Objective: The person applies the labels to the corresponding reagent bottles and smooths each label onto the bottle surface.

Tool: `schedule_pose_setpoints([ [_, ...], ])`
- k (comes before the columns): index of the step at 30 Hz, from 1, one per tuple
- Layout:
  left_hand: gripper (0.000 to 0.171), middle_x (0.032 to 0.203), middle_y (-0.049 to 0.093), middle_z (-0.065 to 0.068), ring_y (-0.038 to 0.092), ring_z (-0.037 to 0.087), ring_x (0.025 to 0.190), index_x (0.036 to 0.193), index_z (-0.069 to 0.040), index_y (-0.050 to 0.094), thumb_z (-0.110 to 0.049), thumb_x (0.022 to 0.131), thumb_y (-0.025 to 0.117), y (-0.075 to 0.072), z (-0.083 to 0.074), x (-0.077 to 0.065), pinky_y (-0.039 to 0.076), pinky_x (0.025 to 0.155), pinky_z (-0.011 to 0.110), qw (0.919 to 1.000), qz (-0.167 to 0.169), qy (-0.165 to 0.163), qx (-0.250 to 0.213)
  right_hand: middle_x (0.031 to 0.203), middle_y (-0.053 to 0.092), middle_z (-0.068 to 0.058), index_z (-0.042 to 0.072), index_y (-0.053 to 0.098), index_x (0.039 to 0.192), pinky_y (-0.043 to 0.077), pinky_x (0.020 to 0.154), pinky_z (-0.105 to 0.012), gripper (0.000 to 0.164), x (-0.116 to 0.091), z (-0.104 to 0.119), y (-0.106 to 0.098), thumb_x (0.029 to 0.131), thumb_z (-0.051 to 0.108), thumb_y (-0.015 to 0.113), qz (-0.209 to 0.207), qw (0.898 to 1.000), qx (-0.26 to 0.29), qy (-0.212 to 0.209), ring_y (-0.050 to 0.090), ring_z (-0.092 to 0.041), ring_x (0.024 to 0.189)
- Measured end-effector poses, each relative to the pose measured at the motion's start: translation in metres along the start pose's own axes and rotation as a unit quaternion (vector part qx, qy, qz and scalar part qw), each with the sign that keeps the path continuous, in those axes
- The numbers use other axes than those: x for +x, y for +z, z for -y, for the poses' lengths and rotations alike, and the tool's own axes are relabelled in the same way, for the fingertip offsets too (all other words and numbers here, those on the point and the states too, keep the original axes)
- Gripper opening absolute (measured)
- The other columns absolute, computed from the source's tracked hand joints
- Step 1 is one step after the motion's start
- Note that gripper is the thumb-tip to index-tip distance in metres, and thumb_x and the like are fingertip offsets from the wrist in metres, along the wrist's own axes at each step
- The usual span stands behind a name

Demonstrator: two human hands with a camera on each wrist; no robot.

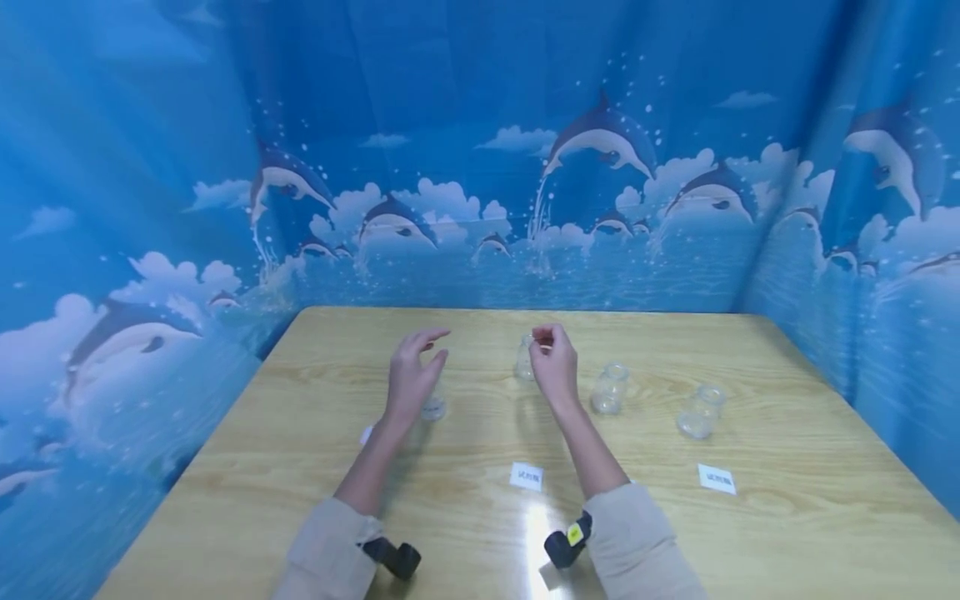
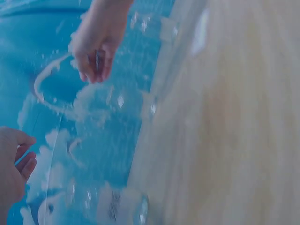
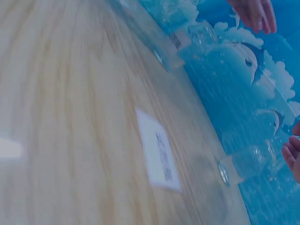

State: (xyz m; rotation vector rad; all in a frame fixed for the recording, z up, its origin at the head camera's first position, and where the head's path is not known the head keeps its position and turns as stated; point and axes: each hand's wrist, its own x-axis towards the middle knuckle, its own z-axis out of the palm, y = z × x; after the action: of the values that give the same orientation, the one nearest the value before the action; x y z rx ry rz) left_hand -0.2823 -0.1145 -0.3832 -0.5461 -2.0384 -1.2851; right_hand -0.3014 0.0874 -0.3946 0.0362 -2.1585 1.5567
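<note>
My left hand (image 1: 415,371) is raised over the left of the table, thumb and fingers apart with nothing between them. Below and behind it stands a clear glass bottle (image 1: 433,408), mostly hidden in the head view; a white printed label (image 2: 112,206) shows on it in the left wrist view. My right hand (image 1: 555,364) is held up beside and over a second glass bottle (image 1: 525,362). Its curled fingers pinch a small clear, shiny piece (image 2: 97,58), whose exact kind I cannot tell. Both bottles also show in the right wrist view.
Two more clear glass bottles, one nearer (image 1: 610,388) and one farther right (image 1: 701,412), stand on the wooden table (image 1: 465,533). White printed cards lie in front, one at the middle (image 1: 527,477) and one at the right (image 1: 717,479). A blue dolphin curtain (image 1: 465,125) surrounds the table.
</note>
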Motion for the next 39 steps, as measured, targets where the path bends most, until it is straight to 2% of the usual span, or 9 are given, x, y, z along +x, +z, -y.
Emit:
schedule_pose_setpoints([
  [2,0.029,0.101,0.062,0.017,0.057,0.029,0.095,0.102,0.005,0.063,0.013,0.075,0.066,0.012,-0.005,0.007,0.049,0.082,0.035,0.9999,0.010,-0.004,-0.009,0.103,0.057,-0.016,-0.004,0.054,0.106,0.047,0.084,-0.033,0.023,0.004,-0.005,-0.007,0.083,-0.006,0.052,0.006,1.000,-0.012,0.014,0.055,-0.028,0.096],
  [4,0.028,0.102,0.062,0.017,0.057,0.029,0.096,0.105,0.005,0.063,0.010,0.077,0.066,0.026,-0.008,0.012,0.049,0.083,0.035,0.9988,0.032,-0.028,-0.025,0.106,0.055,-0.017,-0.004,0.053,0.108,0.046,0.086,-0.035,0.025,0.007,-0.009,-0.012,0.083,-0.006,0.053,0.011,0.999,-0.024,0.022,0.054,-0.029,0.098],
  [7,0.029,0.107,0.060,0.016,0.056,0.029,0.100,0.109,0.003,0.061,0.004,0.081,0.065,0.048,-0.006,0.015,0.047,0.087,0.035,0.9913,0.065,-0.097,-0.060,0.113,0.052,-0.017,-0.003,0.051,0.114,0.044,0.089,-0.036,0.029,0.009,-0.015,-0.015,0.085,-0.002,0.054,0.037,0.998,-0.042,0.041,0.050,-0.029,0.104],
  [12,0.037,0.120,0.055,0.017,0.052,0.033,0.109,0.120,0.003,0.054,0.000,0.085,0.063,0.082,0.008,0.012,0.044,0.090,0.033,0.9589,0.088,-0.235,-0.132,0.129,0.044,-0.019,-0.002,0.042,0.128,0.038,0.096,-0.041,0.041,0.011,-0.026,-0.015,0.091,0.011,0.054,0.114,0.989,-0.052,0.080,0.042,-0.033,0.116],
  [15,0.044,0.129,0.048,0.019,0.047,0.035,0.115,0.128,0.002,0.047,-0.003,0.087,0.060,0.097,0.019,0.008,0.043,0.092,0.036,0.9429,0.113,-0.275,-0.151,0.134,0.040,-0.020,-0.001,0.036,0.134,0.037,0.097,-0.043,0.047,0.012,-0.031,-0.014,0.093,0.017,0.052,0.151,0.982,-0.042,0.104,0.041,-0.035,0.120],
  [19,0.048,0.136,0.041,0.018,0.043,0.035,0.119,0.135,0.000,0.040,-0.009,0.091,0.057,0.112,0.032,0.003,0.041,0.094,0.039,0.9299,0.152,-0.291,-0.166,0.135,0.040,-0.021,0.001,0.034,0.137,0.038,0.096,-0.044,0.050,0.013,-0.037,-0.012,0.095,0.023,0.051,0.174,0.977,-0.031,0.118,0.042,-0.036,0.119],
  [24,0.042,0.131,0.046,0.019,0.048,0.033,0.114,0.132,-0.001,0.045,-0.011,0.092,0.055,0.122,0.040,-0.004,0.041,0.094,0.036,0.9237,0.161,-0.296,-0.183,0.132,0.043,-0.023,0.001,0.038,0.134,0.039,0.095,-0.044,0.046,0.014,-0.043,-0.010,0.095,0.022,0.050,0.174,0.978,-0.029,0.111,0.044,-0.037,0.117],
  [31,0.035,0.123,0.052,0.022,0.053,0.033,0.109,0.124,0.001,0.051,-0.005,0.090,0.056,0.125,0.036,-0.011,0.044,0.090,0.035,0.9275,0.132,-0.300,-0.179,0.127,0.047,-0.024,-0.002,0.041,0.129,0.042,0.092,-0.043,0.042,0.011,-0.048,-0.010,0.094,0.017,0.053,0.163,0.980,-0.029,0.107,0.047,-0.037,0.114],
  [39,0.035,0.123,0.052,0.021,0.048,0.031,0.116,0.124,0.004,0.048,-0.004,0.090,0.055,0.121,0.031,-0.017,0.037,0.098,0.035,0.9321,0.129,-0.287,-0.179,0.123,0.049,-0.025,-0.004,0.043,0.127,0.048,0.084,-0.038,0.042,0.004,-0.047,-0.011,0.091,0.014,0.056,0.165,0.979,-0.006,0.116,0.050,-0.037,0.110],
])
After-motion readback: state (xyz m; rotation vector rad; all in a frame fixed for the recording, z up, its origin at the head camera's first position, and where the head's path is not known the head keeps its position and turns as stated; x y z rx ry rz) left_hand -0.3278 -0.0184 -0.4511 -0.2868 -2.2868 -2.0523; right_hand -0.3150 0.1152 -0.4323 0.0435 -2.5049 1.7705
